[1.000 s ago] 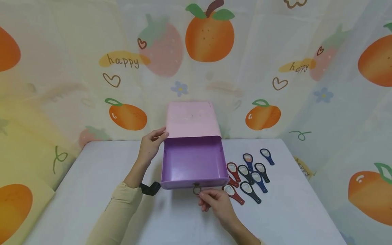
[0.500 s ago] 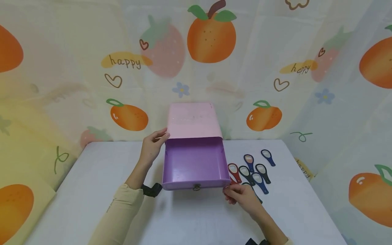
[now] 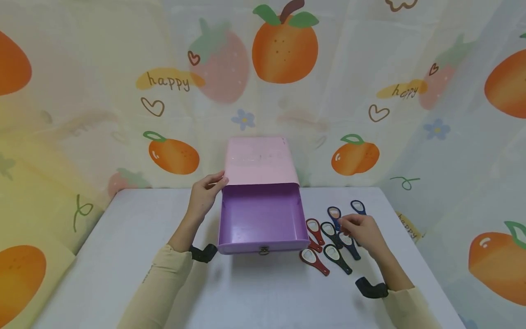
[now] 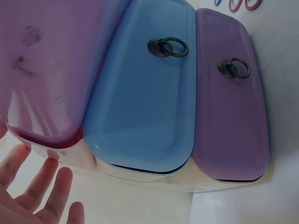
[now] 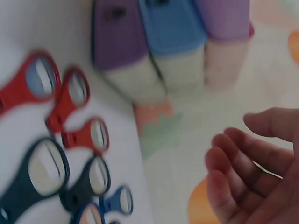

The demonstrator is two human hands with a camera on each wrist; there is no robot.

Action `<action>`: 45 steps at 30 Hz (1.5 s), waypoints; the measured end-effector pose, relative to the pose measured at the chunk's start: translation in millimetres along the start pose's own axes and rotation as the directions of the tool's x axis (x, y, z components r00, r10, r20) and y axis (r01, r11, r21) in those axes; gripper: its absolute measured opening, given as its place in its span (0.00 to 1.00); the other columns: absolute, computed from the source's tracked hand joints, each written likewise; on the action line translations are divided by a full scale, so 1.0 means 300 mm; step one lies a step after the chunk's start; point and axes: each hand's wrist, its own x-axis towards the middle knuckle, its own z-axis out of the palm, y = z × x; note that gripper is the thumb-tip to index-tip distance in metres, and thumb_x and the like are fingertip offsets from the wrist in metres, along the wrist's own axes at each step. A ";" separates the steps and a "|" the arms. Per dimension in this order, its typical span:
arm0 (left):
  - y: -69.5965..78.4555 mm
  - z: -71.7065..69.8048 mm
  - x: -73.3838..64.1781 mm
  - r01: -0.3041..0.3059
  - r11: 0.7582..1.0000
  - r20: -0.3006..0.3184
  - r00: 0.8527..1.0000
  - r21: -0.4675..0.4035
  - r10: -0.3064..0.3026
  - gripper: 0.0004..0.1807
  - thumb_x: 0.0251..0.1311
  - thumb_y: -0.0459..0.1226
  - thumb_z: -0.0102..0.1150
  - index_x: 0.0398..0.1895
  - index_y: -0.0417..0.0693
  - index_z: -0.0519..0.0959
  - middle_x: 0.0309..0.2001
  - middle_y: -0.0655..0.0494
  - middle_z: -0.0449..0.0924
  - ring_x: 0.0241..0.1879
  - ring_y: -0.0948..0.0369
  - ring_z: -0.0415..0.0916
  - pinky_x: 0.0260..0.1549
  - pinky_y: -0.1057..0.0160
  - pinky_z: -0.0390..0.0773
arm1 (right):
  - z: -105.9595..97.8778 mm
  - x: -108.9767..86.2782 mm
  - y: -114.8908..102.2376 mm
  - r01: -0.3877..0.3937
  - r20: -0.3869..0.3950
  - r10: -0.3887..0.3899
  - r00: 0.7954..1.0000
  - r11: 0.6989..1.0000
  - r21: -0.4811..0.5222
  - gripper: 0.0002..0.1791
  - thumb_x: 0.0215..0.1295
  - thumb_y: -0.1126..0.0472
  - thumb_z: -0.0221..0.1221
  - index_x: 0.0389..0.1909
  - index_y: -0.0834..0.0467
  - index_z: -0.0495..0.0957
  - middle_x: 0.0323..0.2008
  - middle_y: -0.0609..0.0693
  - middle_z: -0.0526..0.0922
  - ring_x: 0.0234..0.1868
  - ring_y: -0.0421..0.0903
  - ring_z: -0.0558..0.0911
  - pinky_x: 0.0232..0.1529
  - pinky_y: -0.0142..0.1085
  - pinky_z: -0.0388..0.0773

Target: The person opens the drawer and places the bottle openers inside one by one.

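Observation:
A pink-topped drawer cabinet point(image 3: 260, 162) stands at the back of the table, its top purple drawer point(image 3: 263, 247) pulled out with nothing inside. My left hand point(image 3: 203, 194) rests against the cabinet's left side; in the left wrist view its fingers point(image 4: 58, 189) are extended along the wall below the drawer. To the right of the cabinet lie several magnifying glasses: red ones point(image 3: 320, 266), dark green ones point(image 3: 343, 264) and blue ones point(image 3: 353, 251). Over the blue ones hovers my right hand point(image 3: 365, 230), fingers loosely bent; the right wrist view shows nothing held in it point(image 5: 261, 172).
Below the pulled-out drawer, a blue drawer point(image 4: 145, 102) and a lower purple drawer point(image 4: 231, 121) are closed, each with a ring pull. A fruit-print cloth point(image 3: 283, 109) hangs directly behind the white table point(image 3: 255, 297).
My right hand has let go of the top drawer's ring pull and moved right and up, over the magnifying glasses. The ring has dropped. My left hand stays at the cabinet.

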 end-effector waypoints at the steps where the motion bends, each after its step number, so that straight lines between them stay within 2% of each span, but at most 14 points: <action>1: 0.001 -0.002 -0.002 0.003 1.000 0.000 1.000 0.000 -0.003 0.26 0.62 0.49 0.63 0.61 0.51 0.77 0.58 0.47 0.80 0.49 0.54 0.76 0.48 0.59 0.73 | -0.009 0.021 0.011 -0.013 -0.025 0.012 1.000 1.000 -0.005 0.18 0.72 0.57 0.55 0.46 0.69 0.81 0.34 0.62 0.84 0.32 0.45 0.80 0.33 0.28 0.79; 5: -0.003 0.000 0.000 0.002 1.000 0.001 1.000 -0.005 -0.002 0.26 0.61 0.49 0.63 0.61 0.51 0.78 0.58 0.49 0.80 0.48 0.54 0.76 0.47 0.60 0.73 | -0.035 0.115 0.093 -0.075 -0.136 0.076 0.988 0.997 0.010 0.21 0.72 0.55 0.53 0.47 0.71 0.79 0.33 0.61 0.84 0.30 0.42 0.78 0.31 0.27 0.78; 8: -0.011 0.006 0.005 -0.007 1.000 0.009 1.000 -0.003 0.007 0.26 0.61 0.49 0.63 0.61 0.51 0.78 0.60 0.51 0.80 0.49 0.55 0.75 0.47 0.60 0.73 | -0.051 0.173 0.159 -0.128 -0.221 0.123 0.968 0.992 -0.009 0.22 0.71 0.54 0.53 0.47 0.71 0.80 0.31 0.58 0.84 0.27 0.39 0.76 0.29 0.26 0.76; 12: -0.014 0.008 -0.001 -0.013 1.000 0.009 1.000 -0.003 0.013 0.25 0.62 0.48 0.63 0.61 0.50 0.78 0.60 0.51 0.79 0.49 0.56 0.75 0.47 0.60 0.73 | -0.065 0.220 0.212 -0.206 -0.286 0.177 0.942 0.975 -0.077 0.22 0.71 0.54 0.54 0.48 0.71 0.80 0.33 0.60 0.83 0.29 0.44 0.76 0.27 0.28 0.73; 14: -0.014 0.008 -0.005 -0.011 1.000 0.013 1.000 -0.004 0.011 0.25 0.62 0.48 0.63 0.61 0.50 0.78 0.60 0.52 0.79 0.49 0.56 0.75 0.47 0.61 0.73 | -0.069 0.234 0.226 -0.234 -0.298 0.188 0.936 0.964 -0.127 0.21 0.70 0.55 0.54 0.47 0.71 0.80 0.34 0.63 0.83 0.31 0.48 0.77 0.26 0.30 0.71; 20: -0.011 0.007 -0.005 -0.021 1.000 0.008 1.000 -0.009 0.021 0.24 0.62 0.47 0.63 0.60 0.49 0.78 0.61 0.53 0.79 0.50 0.54 0.76 0.47 0.60 0.73 | -0.074 0.270 0.259 -0.262 -0.270 0.183 0.945 0.920 -0.292 0.21 0.69 0.58 0.54 0.44 0.75 0.79 0.38 0.69 0.83 0.35 0.58 0.79 0.30 0.40 0.73; 25: -0.012 0.007 -0.006 -0.026 1.000 0.005 1.000 -0.013 0.026 0.24 0.62 0.47 0.63 0.60 0.49 0.78 0.61 0.52 0.79 0.49 0.56 0.75 0.46 0.61 0.73 | -0.078 0.288 0.302 -0.324 -0.231 0.246 0.941 0.851 -0.413 0.19 0.66 0.58 0.55 0.38 0.75 0.78 0.36 0.69 0.82 0.32 0.58 0.79 0.32 0.46 0.75; 27: -0.014 0.009 -0.005 -0.028 1.000 0.005 1.000 -0.014 0.028 0.24 0.62 0.47 0.63 0.60 0.49 0.78 0.61 0.52 0.79 0.49 0.57 0.75 0.44 0.62 0.73 | -0.079 0.293 0.317 -0.337 -0.221 0.264 0.939 0.833 -0.438 0.18 0.64 0.59 0.55 0.36 0.75 0.77 0.35 0.69 0.82 0.31 0.57 0.78 0.32 0.47 0.75; 37: -0.018 0.002 0.009 -0.044 0.999 -0.006 0.999 -0.025 0.044 0.23 0.62 0.47 0.63 0.59 0.50 0.79 0.59 0.53 0.80 0.47 0.57 0.76 0.43 0.62 0.73 | -0.064 0.309 0.347 -0.372 -0.255 0.285 0.924 0.825 -0.426 0.17 0.60 0.62 0.55 0.35 0.77 0.76 0.30 0.68 0.81 0.27 0.55 0.76 0.24 0.41 0.71; 45: -0.020 0.007 0.009 -0.038 0.999 -0.016 0.999 -0.025 0.038 0.22 0.62 0.46 0.63 0.58 0.49 0.79 0.58 0.49 0.81 0.43 0.61 0.77 0.41 0.65 0.72 | -0.068 0.302 0.350 -0.377 -0.199 0.321 0.926 0.821 -0.430 0.17 0.63 0.63 0.54 0.41 0.78 0.75 0.33 0.67 0.81 0.29 0.53 0.75 0.28 0.39 0.69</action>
